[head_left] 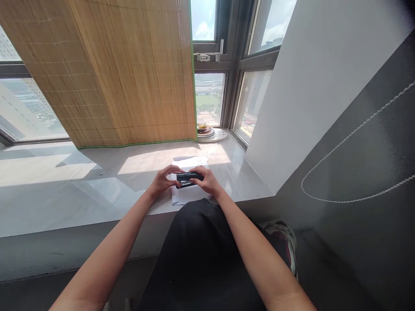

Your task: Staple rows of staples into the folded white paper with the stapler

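Observation:
A black stapler [185, 176] lies crosswise between my two hands, just over white paper sheets [189, 198] on the window sill. My left hand [161, 181] grips its left end, with the thumb low and the fingers on top. Around the right end is my right hand [207, 180], fingers over the upper arm and thumb on the near side. A gap shows between the stapler's upper arm and its base. Part of the paper is hidden under the hands and the stapler.
The pale sill [97, 190] runs along the window, its front edge close to my black-clad knee [201, 224]. A bamboo blind [136, 77] hangs over the window. Stacked plates [212, 134] stand in the far corner. A beaded cord [337, 201] loops at the right, above a shoe [285, 237].

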Demonstrator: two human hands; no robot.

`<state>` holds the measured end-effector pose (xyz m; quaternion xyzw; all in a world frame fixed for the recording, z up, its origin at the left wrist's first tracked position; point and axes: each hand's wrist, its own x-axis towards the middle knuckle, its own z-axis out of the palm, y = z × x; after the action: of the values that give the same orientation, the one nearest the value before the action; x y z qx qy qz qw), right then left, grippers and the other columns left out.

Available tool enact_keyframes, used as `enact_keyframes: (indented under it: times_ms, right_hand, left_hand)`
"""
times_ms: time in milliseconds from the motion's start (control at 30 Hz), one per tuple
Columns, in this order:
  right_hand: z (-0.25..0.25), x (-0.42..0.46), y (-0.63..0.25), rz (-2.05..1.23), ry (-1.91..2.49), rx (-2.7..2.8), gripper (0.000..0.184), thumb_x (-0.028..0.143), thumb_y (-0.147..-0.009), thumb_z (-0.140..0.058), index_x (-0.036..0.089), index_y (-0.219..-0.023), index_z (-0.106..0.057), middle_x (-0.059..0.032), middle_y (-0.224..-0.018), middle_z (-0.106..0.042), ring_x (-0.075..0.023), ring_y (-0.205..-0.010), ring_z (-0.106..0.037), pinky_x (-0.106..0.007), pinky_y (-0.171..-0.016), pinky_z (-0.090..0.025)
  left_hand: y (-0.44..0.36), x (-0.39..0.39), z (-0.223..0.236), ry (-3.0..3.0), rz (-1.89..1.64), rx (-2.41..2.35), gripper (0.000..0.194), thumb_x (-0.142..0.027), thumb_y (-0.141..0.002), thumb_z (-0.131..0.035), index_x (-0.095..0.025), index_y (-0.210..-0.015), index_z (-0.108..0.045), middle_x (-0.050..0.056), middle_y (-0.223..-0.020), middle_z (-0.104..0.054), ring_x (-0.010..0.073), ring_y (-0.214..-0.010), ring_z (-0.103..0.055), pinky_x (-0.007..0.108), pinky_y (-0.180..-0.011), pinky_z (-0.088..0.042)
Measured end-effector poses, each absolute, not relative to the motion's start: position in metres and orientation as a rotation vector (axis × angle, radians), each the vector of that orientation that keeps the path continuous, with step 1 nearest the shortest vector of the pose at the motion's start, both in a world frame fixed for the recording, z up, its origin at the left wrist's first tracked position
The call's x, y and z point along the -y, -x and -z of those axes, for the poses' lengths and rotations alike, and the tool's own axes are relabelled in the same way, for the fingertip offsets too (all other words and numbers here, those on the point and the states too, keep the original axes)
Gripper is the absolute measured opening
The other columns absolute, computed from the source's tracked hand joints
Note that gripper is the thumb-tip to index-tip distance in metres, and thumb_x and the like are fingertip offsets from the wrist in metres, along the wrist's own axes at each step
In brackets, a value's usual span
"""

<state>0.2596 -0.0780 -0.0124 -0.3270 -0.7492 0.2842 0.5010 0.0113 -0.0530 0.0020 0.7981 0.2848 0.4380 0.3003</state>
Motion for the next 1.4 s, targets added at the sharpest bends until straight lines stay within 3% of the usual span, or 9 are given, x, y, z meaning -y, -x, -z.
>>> enact_keyframes:
  times_ms: [267, 367, 500, 633, 767, 933, 1133, 1233, 1400]
  right_hand:
    - [0.015, 0.088, -0.293, -0.733, 0.886, 1.588, 0.031, 0.037, -0.087, -0.076, 0.025, -0.116, -0.079, -0.0072, -0.115, -0.078, -0.0279, -0.108, -0.071, -0.042, -0.096, -0.056]
    - [0.020, 0.088, -0.341, -0.614, 1.003, 1.574, 0.030, 0.035, -0.089, -0.074, 0.026, -0.118, -0.080, -0.0061, -0.119, -0.077, -0.0283, -0.114, -0.069, -0.045, -0.103, -0.053]
    - [0.025, 0.084, -0.387, -0.450, 1.140, 1.606, 0.033, 0.032, -0.091, -0.069, 0.028, -0.122, -0.079, -0.0050, -0.116, -0.078, -0.0273, -0.112, -0.067, -0.047, -0.105, -0.050]
    - [0.026, 0.078, -0.393, -0.411, 1.211, 1.679, 0.035, 0.030, -0.092, -0.065, 0.028, -0.124, -0.079, -0.0049, -0.111, -0.078, -0.0265, -0.107, -0.066, -0.047, -0.100, -0.051]
    - [0.026, 0.076, -0.395, -0.335, 1.232, 1.715, 0.035, 0.026, -0.092, -0.064, 0.028, -0.124, -0.080, -0.0048, -0.111, -0.078, -0.0260, -0.105, -0.065, -0.047, -0.098, -0.052]
    - [0.025, 0.076, -0.398, -0.277, 1.271, 1.717, 0.035, 0.024, -0.093, -0.064, 0.028, -0.124, -0.079, -0.0046, -0.110, -0.077, -0.0255, -0.103, -0.064, -0.046, -0.096, -0.053]
    - [0.020, 0.077, -0.382, -0.382, 1.172, 1.894, 0.037, 0.020, -0.096, -0.060, 0.030, -0.128, -0.076, -0.0035, -0.115, -0.076, -0.0257, -0.108, -0.064, -0.047, -0.100, -0.052]
    - [0.019, 0.080, -0.377, -0.295, 1.168, 1.914, 0.039, 0.018, -0.098, -0.058, 0.031, -0.130, -0.075, -0.0040, -0.115, -0.075, -0.0259, -0.106, -0.064, -0.047, -0.097, -0.052]
    - [0.018, 0.082, -0.371, -0.232, 1.162, 2.003, 0.048, 0.021, -0.103, -0.055, 0.037, -0.147, -0.063, -0.0044, -0.120, -0.072, -0.0257, -0.109, -0.066, -0.047, -0.099, -0.053]
  left_hand:
    - [-0.014, 0.042, -0.023, -2.401, -0.946, -0.826, 0.049, -0.061, -0.090, -0.075, -0.022, -0.118, -0.070, 0.015, -0.131, -0.071, 0.0322, -0.127, -0.064, 0.050, -0.104, -0.053]
    - [-0.031, 0.029, -0.021, -2.689, -0.522, -0.783, 0.051, -0.063, -0.093, -0.070, -0.027, -0.128, -0.071, 0.013, -0.148, -0.063, 0.0372, -0.142, -0.053, 0.059, -0.118, -0.041]
    - [-0.056, 0.020, -0.002, -2.804, -0.235, -0.834, 0.072, -0.071, -0.095, -0.061, -0.033, -0.156, -0.053, 0.012, -0.169, -0.042, 0.0453, -0.158, -0.029, 0.071, -0.125, -0.022]
    - [-0.063, 0.023, 0.007, -2.814, -0.319, -0.882, 0.068, -0.068, -0.096, -0.059, -0.029, -0.152, -0.057, 0.015, -0.162, -0.050, 0.0476, -0.150, -0.040, 0.067, -0.120, -0.032]
    - [-0.055, 0.027, 0.003, -2.853, -0.400, -0.831, 0.055, -0.060, -0.096, -0.062, -0.027, -0.140, -0.065, 0.017, -0.143, -0.063, 0.0429, -0.136, -0.054, 0.060, -0.113, -0.041]
    - [-0.057, 0.030, 0.005, -2.872, -0.482, -0.845, 0.040, -0.039, -0.093, -0.064, -0.024, -0.129, -0.069, 0.019, -0.146, -0.059, 0.0442, -0.138, -0.053, 0.069, -0.118, -0.033]
    - [-0.073, 0.034, 0.008, -2.856, -0.338, -0.582, 0.062, -0.031, -0.096, -0.057, -0.039, -0.157, -0.051, 0.007, -0.171, -0.039, 0.0446, -0.157, -0.033, 0.067, -0.126, -0.023]
    - [-0.073, 0.035, 0.007, -2.863, -0.261, -0.547, 0.072, -0.029, -0.094, -0.057, -0.044, -0.163, -0.042, 0.005, -0.170, -0.041, 0.0459, -0.156, -0.034, 0.067, -0.124, -0.027]
    - [-0.076, 0.039, 0.006, -2.879, -0.398, -0.562, 0.076, -0.032, -0.089, -0.063, -0.042, -0.162, -0.045, 0.010, -0.159, -0.052, 0.0457, -0.148, -0.045, 0.063, -0.120, -0.033]
